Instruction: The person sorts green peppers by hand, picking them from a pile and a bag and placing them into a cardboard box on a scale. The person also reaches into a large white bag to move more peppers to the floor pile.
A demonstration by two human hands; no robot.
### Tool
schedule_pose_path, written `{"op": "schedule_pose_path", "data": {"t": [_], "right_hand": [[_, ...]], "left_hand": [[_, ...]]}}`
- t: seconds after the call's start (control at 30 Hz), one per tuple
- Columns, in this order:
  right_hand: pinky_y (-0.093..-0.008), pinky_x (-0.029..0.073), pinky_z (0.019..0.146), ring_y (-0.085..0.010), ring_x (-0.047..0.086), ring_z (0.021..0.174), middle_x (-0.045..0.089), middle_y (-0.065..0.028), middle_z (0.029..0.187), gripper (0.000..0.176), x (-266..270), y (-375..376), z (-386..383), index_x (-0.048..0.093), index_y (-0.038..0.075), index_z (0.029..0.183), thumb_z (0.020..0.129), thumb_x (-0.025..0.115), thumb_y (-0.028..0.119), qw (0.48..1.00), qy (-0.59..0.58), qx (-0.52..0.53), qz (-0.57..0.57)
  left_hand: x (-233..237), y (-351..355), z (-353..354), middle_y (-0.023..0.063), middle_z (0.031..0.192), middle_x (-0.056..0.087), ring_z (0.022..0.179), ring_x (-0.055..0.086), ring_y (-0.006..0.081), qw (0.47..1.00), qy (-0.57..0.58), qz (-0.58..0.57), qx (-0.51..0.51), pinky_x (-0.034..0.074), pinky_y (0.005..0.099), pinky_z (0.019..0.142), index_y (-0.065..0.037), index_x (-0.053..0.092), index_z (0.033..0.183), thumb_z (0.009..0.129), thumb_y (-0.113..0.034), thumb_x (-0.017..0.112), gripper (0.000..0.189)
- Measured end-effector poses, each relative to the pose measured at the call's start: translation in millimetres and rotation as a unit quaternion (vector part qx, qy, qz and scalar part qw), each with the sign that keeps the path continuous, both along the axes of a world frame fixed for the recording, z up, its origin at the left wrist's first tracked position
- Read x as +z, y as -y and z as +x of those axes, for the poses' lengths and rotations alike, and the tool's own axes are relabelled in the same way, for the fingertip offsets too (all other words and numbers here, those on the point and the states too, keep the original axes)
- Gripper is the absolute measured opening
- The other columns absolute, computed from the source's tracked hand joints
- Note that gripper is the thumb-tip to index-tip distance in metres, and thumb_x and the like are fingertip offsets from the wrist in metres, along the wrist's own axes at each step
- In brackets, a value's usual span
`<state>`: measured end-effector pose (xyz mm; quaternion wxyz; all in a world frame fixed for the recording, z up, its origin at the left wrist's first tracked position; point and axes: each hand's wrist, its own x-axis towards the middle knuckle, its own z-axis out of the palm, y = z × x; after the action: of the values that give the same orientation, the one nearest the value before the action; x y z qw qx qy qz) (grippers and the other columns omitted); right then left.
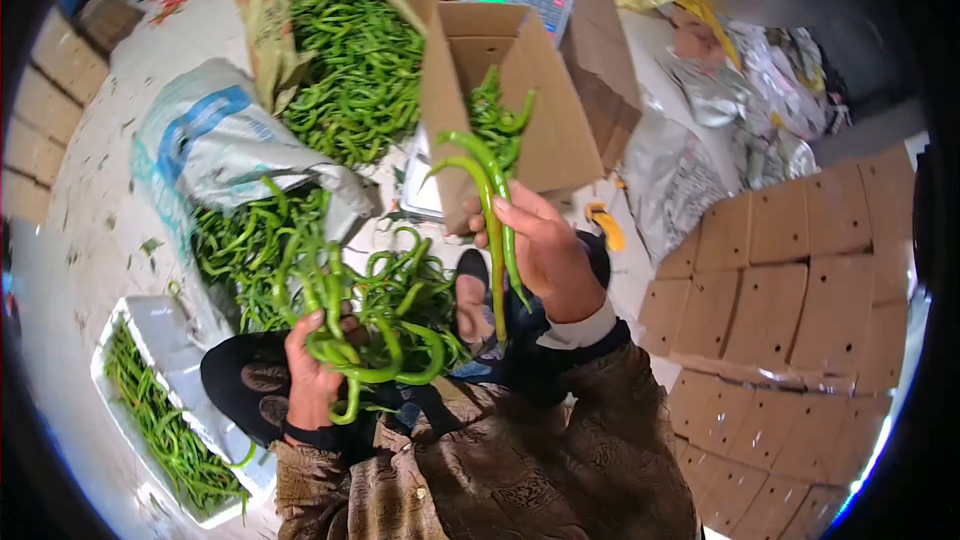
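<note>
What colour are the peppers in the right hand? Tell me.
Green: peppers in right hand, head view.

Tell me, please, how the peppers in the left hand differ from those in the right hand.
The left hand grips a thick bunch; the right hand grips just a pair. The bunch is curled and tangled; the pair is long and nearly straight, hooked at the top. The bunch sits low near the lap; the pair is raised before the box. Both are green peppers.
</note>
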<state>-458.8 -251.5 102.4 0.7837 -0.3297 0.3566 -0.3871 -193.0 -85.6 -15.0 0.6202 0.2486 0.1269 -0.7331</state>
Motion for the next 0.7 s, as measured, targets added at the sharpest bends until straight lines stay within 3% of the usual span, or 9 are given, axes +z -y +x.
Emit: {"op": "schedule_pose_path", "data": {"t": [0.07,0.1,0.2,0.33,0.43,0.53,0.7], "right_hand": [[-0.0304,0.049,0.084,-0.0168,0.059,0.093,0.061,-0.0125,0.109,0.031,23,-3,-23,0.049,-0.003,0.124,0.097,0.049,0.013,0.998,-0.007,-0.05,-0.031],[-0.0313,0.05,0.085,-0.0173,0.06,0.093,0.062,-0.0134,0.109,0.031,37,-4,-37,0.048,-0.003,0.123,0.097,0.05,0.013,0.995,-0.045,-0.07,-0.058],[-0.0309,0.05,0.085,-0.0186,0.062,0.095,0.063,-0.0151,0.108,0.023,53,0,-73,0.05,-0.001,0.116,0.097,0.051,0.012,0.968,-0.088,-0.169,-0.163],[-0.0322,0.051,0.085,-0.0199,0.062,0.094,0.063,-0.0165,0.107,0.021,41,28,-126,0.049,0.0,0.115,0.097,0.053,0.01,0.946,-0.095,-0.257,-0.174],[-0.0331,0.053,0.081,-0.0214,0.064,0.092,0.063,-0.0185,0.104,0.025,33,49,-154,0.045,-0.001,0.115,0.095,0.057,0.009,0.919,-0.112,-0.336,-0.175],[-0.0325,0.054,0.078,-0.0221,0.064,0.092,0.064,-0.0184,0.103,0.026,21,59,-174,0.045,-0.001,0.115,0.094,0.058,0.009,0.917,-0.132,-0.345,-0.151],[-0.0319,0.054,0.074,-0.0209,0.065,0.087,0.064,-0.0168,0.103,0.031,29,39,-159,0.047,0.001,0.118,0.093,0.06,0.012,0.952,-0.166,-0.229,-0.117]], "left_hand": [[-11,-1,6,0.0108,0.093,0.057,0.078,0.056,0.0191,0.997,-0.075,-0.012,-0.015,0.05,0.0307,0.066,-0.01,0.045,0.137,0.083,-0.017,0.063,0.058],[1,6,-4,0.0105,0.093,0.055,0.079,0.055,0.0192,0.999,-0.004,-0.025,0.027,0.049,0.0296,0.065,-0.01,0.044,0.138,0.084,-0.017,0.062,0.057],[2,9,-9,0.0114,0.096,0.056,0.081,0.054,0.0196,0.998,0.046,-0.026,0.022,0.049,0.029,0.065,-0.01,0.044,0.138,0.086,-0.016,0.06,0.054],[-13,9,-9,0.0125,0.097,0.057,0.082,0.054,0.0204,0.999,0.023,-0.033,-0.005,0.049,0.0299,0.064,-0.009,0.045,0.137,0.087,-0.017,0.059,0.053],[-2,14,-17,0.0124,0.096,0.057,0.082,0.054,0.0198,0.998,0.043,-0.034,-0.005,0.049,0.0293,0.063,-0.002,0.051,0.125,0.087,-0.019,0.058,0.042],[3,18,-22,0.0123,0.096,0.057,0.081,0.054,0.0193,0.996,0.081,-0.049,0.005,0.048,0.0285,0.062,0.004,0.053,0.114,0.087,-0.02,0.059,0.036],[-4,17,-23,0.0145,0.097,0.057,0.08,0.056,0.0221,0.997,0.076,-0.017,0.021,0.05,0.0316,0.065,0.003,0.052,0.116,0.084,-0.017,0.061,0.039]]}}
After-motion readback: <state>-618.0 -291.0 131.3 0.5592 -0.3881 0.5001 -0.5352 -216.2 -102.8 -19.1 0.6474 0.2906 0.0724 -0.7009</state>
